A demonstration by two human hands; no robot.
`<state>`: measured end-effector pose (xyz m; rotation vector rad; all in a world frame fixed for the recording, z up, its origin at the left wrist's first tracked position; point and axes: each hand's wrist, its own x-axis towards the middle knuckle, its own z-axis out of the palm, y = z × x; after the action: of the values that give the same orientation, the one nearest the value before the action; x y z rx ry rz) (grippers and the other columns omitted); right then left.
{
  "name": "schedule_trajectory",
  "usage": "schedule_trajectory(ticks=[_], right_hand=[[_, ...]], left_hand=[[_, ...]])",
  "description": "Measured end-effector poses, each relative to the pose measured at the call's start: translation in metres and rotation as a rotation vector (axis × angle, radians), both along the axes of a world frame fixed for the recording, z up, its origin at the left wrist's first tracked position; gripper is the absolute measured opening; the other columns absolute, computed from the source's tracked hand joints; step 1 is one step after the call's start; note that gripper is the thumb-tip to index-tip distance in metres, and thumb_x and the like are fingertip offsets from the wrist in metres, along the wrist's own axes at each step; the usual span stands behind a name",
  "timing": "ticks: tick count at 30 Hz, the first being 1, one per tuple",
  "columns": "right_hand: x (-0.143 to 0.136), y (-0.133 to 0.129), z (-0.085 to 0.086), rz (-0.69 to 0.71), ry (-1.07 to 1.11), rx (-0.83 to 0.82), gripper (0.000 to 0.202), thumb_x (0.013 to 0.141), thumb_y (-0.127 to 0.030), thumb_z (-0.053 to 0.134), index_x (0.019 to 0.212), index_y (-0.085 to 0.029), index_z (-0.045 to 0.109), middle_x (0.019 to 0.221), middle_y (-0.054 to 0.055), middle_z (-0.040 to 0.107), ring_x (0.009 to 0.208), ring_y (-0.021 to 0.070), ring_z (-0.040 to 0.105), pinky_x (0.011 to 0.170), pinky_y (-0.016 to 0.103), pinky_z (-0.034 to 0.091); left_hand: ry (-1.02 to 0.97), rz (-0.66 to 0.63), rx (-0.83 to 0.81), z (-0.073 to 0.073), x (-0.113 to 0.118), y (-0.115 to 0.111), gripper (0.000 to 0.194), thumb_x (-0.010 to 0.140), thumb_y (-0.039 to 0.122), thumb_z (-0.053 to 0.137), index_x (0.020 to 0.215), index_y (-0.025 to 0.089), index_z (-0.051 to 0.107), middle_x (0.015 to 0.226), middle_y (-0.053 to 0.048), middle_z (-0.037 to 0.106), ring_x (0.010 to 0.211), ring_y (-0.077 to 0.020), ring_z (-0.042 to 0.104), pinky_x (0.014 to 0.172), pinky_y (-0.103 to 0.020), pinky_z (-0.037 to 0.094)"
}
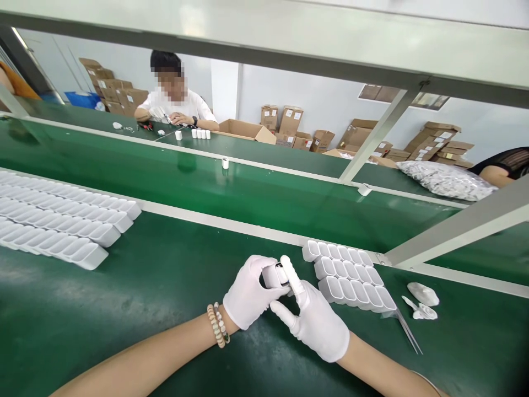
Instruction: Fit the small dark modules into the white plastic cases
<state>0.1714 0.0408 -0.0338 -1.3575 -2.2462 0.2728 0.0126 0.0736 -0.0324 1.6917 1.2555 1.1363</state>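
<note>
Pale wall (330,91) and stacked cartons (124,94) form the background of the head view. A metal frame (264,38) crosses the top. Beyond a long green strip (227,187), a co-worker (185,107) in a white top sits at the far bench, with an open carton (243,130) alongside. A filled clear bag (446,181) lies at the far right.

On the near green worktop (165,286), long rows of white cases (53,226) stand side by side at the left; a smaller group of white containers (347,275) occupies three rows at the right. Tweezers (409,331) lie just beside this group, near two crumpled white pieces (424,294).

Centre foreground: the left hand (250,292), gloved and wearing beaded bracelets (218,325) at the wrist, is curled around a small white unit (271,277), fingers and thumb closed on it. The unit is raised between the two hands and shows a dark part at its right end. The right hand (314,317), also gloved, is partly open: its index finger extends along that end, its thumb spread apart below. Whether the right fingertips press on the unit cannot be told.
</note>
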Motion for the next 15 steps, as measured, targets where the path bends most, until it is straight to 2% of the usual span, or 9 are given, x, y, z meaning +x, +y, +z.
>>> schedule_trajectory(ticks=[3,8,15], right_hand=[[-0.0009,-0.0004,-0.0001,0.006,0.015,-0.015,0.070,0.097,-0.045,0.044,0.154,-0.017,0.015,0.086,0.009,0.070,0.070,0.0265,0.067,0.062,0.043,0.056],[-0.0025,0.0003,0.0014,0.031,0.054,-0.076,0.051,0.096,-0.043,0.047,0.141,-0.020,0.041,0.081,0.006,0.069,0.067,0.0240,0.066,0.062,0.041,0.056],[-0.0043,0.0011,-0.0024,0.054,0.065,-0.144,0.035,0.095,-0.045,0.048,0.118,-0.019,0.057,0.077,0.004,0.069,0.065,0.0208,0.065,0.060,0.037,0.055]], left_hand=[[-0.009,-0.010,-0.008,0.0007,-0.0004,-0.0004,0.038,0.065,0.018,0.083,0.098,0.024,0.064,0.100,-0.001,0.062,0.089,-0.0198,0.063,0.082,-0.038,0.056],[-0.022,-0.007,-0.033,0.0021,-0.0005,-0.0011,0.039,0.064,0.012,0.080,0.098,0.025,0.065,0.099,-0.001,0.061,0.088,-0.0193,0.063,0.082,-0.037,0.057],[0.007,-0.006,0.002,-0.0001,-0.0029,-0.0037,0.047,0.063,0.000,0.072,0.101,0.026,0.065,0.100,-0.001,0.062,0.090,-0.0192,0.063,0.084,-0.037,0.056]])
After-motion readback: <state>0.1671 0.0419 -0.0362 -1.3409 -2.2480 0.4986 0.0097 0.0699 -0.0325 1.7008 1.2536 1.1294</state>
